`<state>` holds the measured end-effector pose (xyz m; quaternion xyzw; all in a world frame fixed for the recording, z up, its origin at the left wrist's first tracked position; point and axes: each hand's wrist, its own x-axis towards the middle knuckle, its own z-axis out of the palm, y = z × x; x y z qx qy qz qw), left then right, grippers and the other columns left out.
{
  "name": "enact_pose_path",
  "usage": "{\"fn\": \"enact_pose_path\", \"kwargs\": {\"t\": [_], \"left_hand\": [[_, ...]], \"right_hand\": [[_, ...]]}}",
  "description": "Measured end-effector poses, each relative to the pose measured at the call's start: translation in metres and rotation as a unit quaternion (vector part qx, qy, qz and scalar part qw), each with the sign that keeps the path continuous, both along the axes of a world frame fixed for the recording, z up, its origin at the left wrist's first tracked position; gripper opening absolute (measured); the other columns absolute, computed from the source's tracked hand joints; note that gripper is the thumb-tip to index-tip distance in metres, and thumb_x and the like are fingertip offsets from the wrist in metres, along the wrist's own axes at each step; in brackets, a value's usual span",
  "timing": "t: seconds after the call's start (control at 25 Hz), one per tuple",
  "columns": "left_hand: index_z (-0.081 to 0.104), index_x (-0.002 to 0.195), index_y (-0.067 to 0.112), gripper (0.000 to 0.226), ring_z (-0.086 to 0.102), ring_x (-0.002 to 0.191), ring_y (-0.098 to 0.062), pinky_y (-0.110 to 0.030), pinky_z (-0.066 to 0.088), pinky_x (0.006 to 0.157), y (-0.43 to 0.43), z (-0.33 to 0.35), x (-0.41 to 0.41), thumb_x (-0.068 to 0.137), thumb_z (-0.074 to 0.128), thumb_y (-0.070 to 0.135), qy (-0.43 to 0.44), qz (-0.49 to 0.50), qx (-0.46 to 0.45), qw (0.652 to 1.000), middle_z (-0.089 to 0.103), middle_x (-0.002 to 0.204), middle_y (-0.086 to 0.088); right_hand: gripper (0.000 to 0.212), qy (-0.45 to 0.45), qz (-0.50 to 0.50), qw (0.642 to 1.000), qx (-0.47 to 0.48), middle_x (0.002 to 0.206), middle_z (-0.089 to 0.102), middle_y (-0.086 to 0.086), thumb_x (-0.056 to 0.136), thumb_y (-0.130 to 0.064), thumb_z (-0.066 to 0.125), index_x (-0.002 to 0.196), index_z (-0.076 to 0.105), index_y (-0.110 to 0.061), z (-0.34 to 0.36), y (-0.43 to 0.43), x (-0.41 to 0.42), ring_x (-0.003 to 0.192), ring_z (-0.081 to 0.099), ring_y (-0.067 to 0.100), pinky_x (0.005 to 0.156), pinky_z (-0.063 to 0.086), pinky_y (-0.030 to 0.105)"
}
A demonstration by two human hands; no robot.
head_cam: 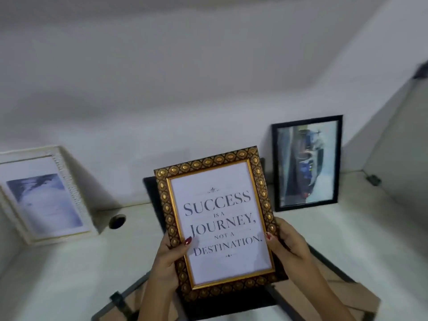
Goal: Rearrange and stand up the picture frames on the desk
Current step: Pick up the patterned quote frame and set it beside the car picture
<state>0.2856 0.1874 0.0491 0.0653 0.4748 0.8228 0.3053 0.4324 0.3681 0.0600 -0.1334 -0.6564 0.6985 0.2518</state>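
Observation:
A gold and brown ornate frame (pixel 220 223) with a "Success is a journey" print is held up above the desk, tilted slightly left. My left hand (pixel 170 258) grips its lower left edge, thumb on the front. My right hand (pixel 287 242) grips its right edge. A white frame (pixel 44 195) with a bluish picture leans against the wall at the left. A black frame (pixel 306 163) with a blue car picture stands against the wall at the right. Behind the held frame lies a dark frame (pixel 150 188), mostly hidden.
The white desk (pixel 69 274) meets the wall at the back and a side panel (pixel 398 158) on the right. A round cable hole (pixel 117 221) sits near the white frame. Below the desk edge shows a black metal bar (pixel 120 300) and wooden flooring.

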Motion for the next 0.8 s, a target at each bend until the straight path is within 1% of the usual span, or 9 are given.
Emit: {"fn": "enact_pose_path", "kwargs": {"t": [0.08,0.16,0.24,0.36,0.44,0.52,0.6,0.72,0.8], "left_hand": [[0.065,0.104,0.018,0.038,0.073,0.082,-0.016,-0.03,0.06,0.061,0.051,0.007,0.02,0.068,0.06,0.009,0.033,-0.014,-0.058,0.998,0.078,0.09,0.002],[0.065,0.103,0.024,0.031,0.071,0.089,-0.015,-0.032,0.058,0.068,0.089,0.011,0.039,0.073,0.06,0.019,0.052,-0.015,-0.081,0.995,0.077,0.096,0.005],[0.064,0.103,0.028,0.026,0.069,0.094,-0.016,-0.035,0.055,0.076,0.121,0.011,0.055,0.08,0.056,0.021,0.053,0.012,-0.084,0.995,0.075,0.102,0.005],[0.063,0.106,0.028,0.028,0.072,0.087,-0.014,-0.03,0.059,0.063,0.151,0.005,0.065,0.08,0.054,0.024,0.04,0.044,-0.056,0.997,0.076,0.096,0.007],[0.062,0.111,0.025,0.027,0.071,0.085,-0.014,-0.032,0.057,0.064,0.177,0.0,0.068,0.087,0.05,0.018,0.048,0.064,-0.066,0.995,0.075,0.096,0.005],[0.062,0.11,0.023,0.027,0.069,0.085,-0.015,-0.035,0.055,0.067,0.196,-0.004,0.07,0.091,0.046,0.013,0.068,0.078,-0.083,0.991,0.073,0.097,0.003],[0.061,0.109,0.021,0.027,0.069,0.083,-0.015,-0.035,0.056,0.065,0.214,-0.012,0.069,0.092,0.044,0.01,0.084,0.083,-0.106,0.987,0.072,0.095,0.002],[0.059,0.109,0.024,0.029,0.071,0.082,-0.009,-0.026,0.058,0.06,0.229,-0.022,0.063,0.092,0.042,0.006,0.108,0.085,-0.133,0.982,0.074,0.092,0.009],[0.058,0.107,0.026,0.03,0.071,0.082,-0.005,-0.022,0.057,0.059,0.24,-0.031,0.06,0.092,0.042,0.005,0.119,0.077,-0.151,0.978,0.076,0.09,0.013]], "right_hand": [[0.027,-0.004,-0.014,1.0,0.004,0.099,0.073,-0.014,0.077,-0.022,0.052,0.102,0.06,-0.025,-0.002,0.047,0.029,0.092,0.067,0.008,0.072,0.053,0.015],[0.027,-0.016,-0.011,1.0,-0.001,0.101,0.073,-0.013,0.078,-0.021,0.052,0.103,0.06,-0.024,-0.005,0.085,0.049,0.093,0.067,0.01,0.074,0.054,0.017],[0.028,-0.042,-0.001,0.999,0.008,0.106,0.072,-0.007,0.079,-0.021,0.053,0.106,0.061,-0.022,-0.006,0.121,0.061,0.097,0.066,0.013,0.079,0.055,0.023],[0.024,-0.114,0.024,0.991,0.073,0.105,0.071,0.006,0.084,-0.011,0.058,0.105,0.061,-0.021,-0.012,0.167,0.065,0.098,0.065,0.024,0.085,0.053,0.038],[0.03,-0.171,0.029,0.978,0.116,0.104,0.066,0.008,0.087,-0.005,0.053,0.107,0.055,-0.029,-0.017,0.206,0.067,0.095,0.061,0.023,0.079,0.051,0.028],[0.033,-0.248,0.01,0.964,0.09,0.108,0.061,0.009,0.089,-0.012,0.052,0.118,0.045,-0.027,-0.02,0.245,0.059,0.092,0.056,0.019,0.066,0.044,0.02],[0.047,-0.32,-0.024,0.945,0.063,0.114,0.057,0.011,0.086,-0.019,0.058,0.128,0.037,-0.018,-0.022,0.288,0.042,0.091,0.052,0.02,0.062,0.042,0.025],[0.063,-0.321,-0.109,0.935,0.104,0.13,0.049,0.018,0.079,-0.018,0.068,0.13,0.034,-0.007,-0.026,0.343,0.001,0.109,0.051,0.029,0.083,0.042,0.033],[0.076,-0.31,-0.139,0.931,0.132,0.14,0.039,0.021,0.076,-0.02,0.071,0.134,0.026,-0.005,-0.035,0.373,-0.03,0.126,0.04,0.033,0.098,0.037,0.039]]}}
